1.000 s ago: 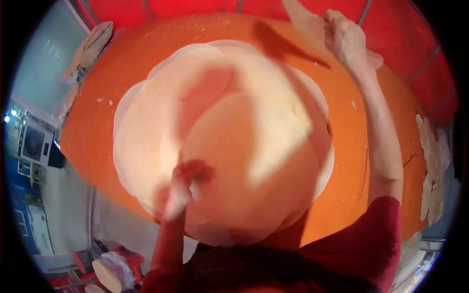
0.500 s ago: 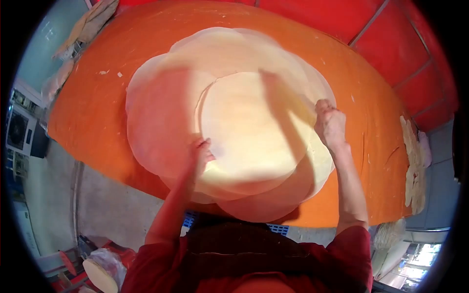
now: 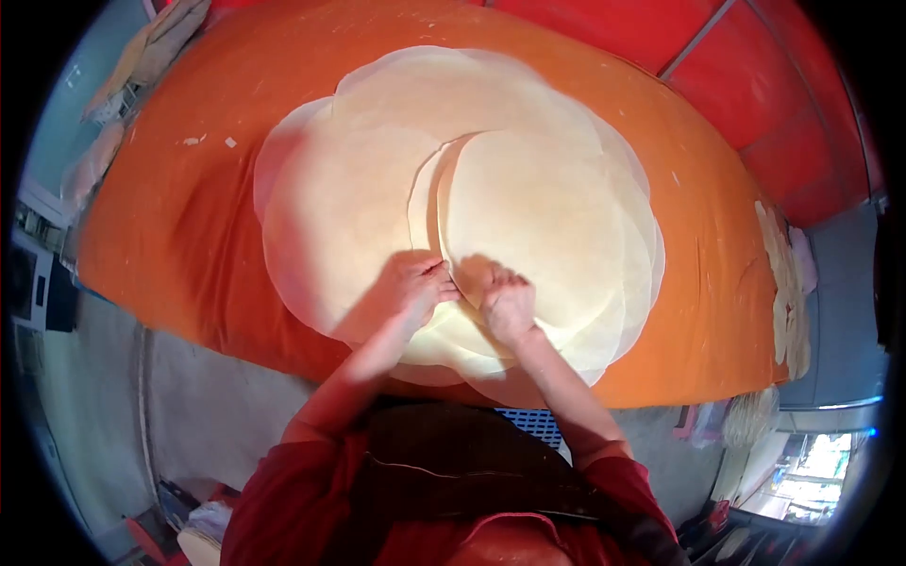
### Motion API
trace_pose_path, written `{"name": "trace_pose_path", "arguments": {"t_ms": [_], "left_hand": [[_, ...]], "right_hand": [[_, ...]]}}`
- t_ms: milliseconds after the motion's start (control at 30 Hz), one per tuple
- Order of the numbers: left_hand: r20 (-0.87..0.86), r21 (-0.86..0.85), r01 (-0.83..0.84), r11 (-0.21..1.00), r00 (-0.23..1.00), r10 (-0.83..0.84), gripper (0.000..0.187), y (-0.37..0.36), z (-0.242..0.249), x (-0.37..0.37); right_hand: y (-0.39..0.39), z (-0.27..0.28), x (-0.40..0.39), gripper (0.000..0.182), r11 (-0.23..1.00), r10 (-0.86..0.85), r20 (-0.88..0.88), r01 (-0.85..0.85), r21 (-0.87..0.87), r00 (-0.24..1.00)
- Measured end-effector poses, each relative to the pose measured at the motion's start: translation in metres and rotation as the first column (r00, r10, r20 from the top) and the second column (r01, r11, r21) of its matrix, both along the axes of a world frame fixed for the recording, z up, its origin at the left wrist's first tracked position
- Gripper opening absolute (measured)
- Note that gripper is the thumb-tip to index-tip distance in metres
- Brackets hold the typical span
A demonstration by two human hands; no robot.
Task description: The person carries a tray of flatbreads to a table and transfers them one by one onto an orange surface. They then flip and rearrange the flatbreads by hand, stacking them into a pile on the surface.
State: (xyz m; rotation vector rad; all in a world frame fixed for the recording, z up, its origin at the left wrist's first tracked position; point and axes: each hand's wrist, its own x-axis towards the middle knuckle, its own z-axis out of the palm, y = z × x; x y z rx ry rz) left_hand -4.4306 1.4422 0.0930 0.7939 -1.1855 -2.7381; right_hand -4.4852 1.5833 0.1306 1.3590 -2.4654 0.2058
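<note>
Thin, round, cream-coloured sheets (image 3: 368, 198) overlap in a wide, petal-like pile in front of me. On the right of the pile lies the topmost round sheet (image 3: 543, 217), its curved left edge casting a narrow shadow. My left hand (image 3: 429, 288) pinches at the lower left edge of that sheet, fingers closed. Just to its right, my right hand (image 3: 510, 300) is curled closed over the same sheet's lower part. The curled fingers hide whatever may be in them. The two hands are close together but apart.
An orange cloth (image 3: 217, 255) covers the broad table under the pile. Pale flat pieces (image 3: 791, 302) hang at its right edge. Red panels (image 3: 793, 94) stand behind. A blue slatted crate (image 3: 531, 424) shows below the table's front edge.
My right hand has come from the pile's right edge leftward, beside my left hand. The topmost sheet's left edge now appears further right, and the whole view has shifted slightly.
</note>
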Motion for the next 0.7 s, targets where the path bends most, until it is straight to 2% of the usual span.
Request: {"name": "trace_pose_path", "arguments": {"t_ms": [67,167,333,400,533,567,600,633,667,700], "left_hand": [[0.011,0.003,0.003,1.000,1.000,-0.003,0.021,0.000,-0.006,-0.001],[0.044,-0.041,0.015,0.999,0.999,-0.013,0.022,-0.002,-0.006,0.000],[-0.023,0.021,-0.001,1.000,1.000,0.001,0.023,-0.001,-0.004,-0.001],[-0.061,0.065,0.058,0.996,0.997,-0.054,0.022,-0.002,-0.001,0.002],[-0.110,0.109,0.057,0.992,0.993,-0.044,0.020,-0.004,0.004,0.000],[-0.121,-0.165,-0.014,0.986,0.993,-0.006,0.020,-0.006,-0.006,-0.002],[-0.144,-0.427,-0.088,0.900,0.989,0.029,0.020,-0.009,-0.021,-0.006],[-0.175,-0.652,-0.160,0.741,0.983,0.058,0.020,-0.015,-0.034,-0.010],[0.032,-0.850,-0.089,0.519,0.975,0.219,0.023,-0.023,-0.020,-0.009],[0.070,-0.879,-0.057,0.473,0.967,0.246,0.020,-0.037,-0.018,-0.008]], "right_hand": [[-0.004,-0.023,0.014,0.020,0.988,-0.008,0.067,0.019,-0.156,0.998],[-0.001,-0.025,0.022,0.023,0.983,-0.047,0.042,0.053,-0.177,0.998],[0.005,-0.020,0.024,0.026,0.960,-0.039,0.134,0.074,-0.270,0.990],[0.005,-0.025,0.028,0.027,0.946,-0.009,0.195,0.072,-0.317,0.981],[0.004,-0.015,0.033,0.027,0.955,-0.086,0.026,0.090,-0.284,0.996],[0.007,-0.023,0.026,0.027,0.966,-0.085,-0.009,0.081,-0.247,0.996],[0.011,-0.026,0.018,0.027,0.975,-0.082,-0.046,0.071,-0.211,0.996],[0.017,-0.021,0.008,0.024,0.951,-0.062,0.214,0.123,-0.284,0.975],[0.025,-0.023,-0.009,0.020,0.898,-0.113,0.343,0.243,-0.366,0.933],[0.021,0.011,-0.020,0.017,0.912,-0.176,0.263,0.258,-0.318,0.948]]}}
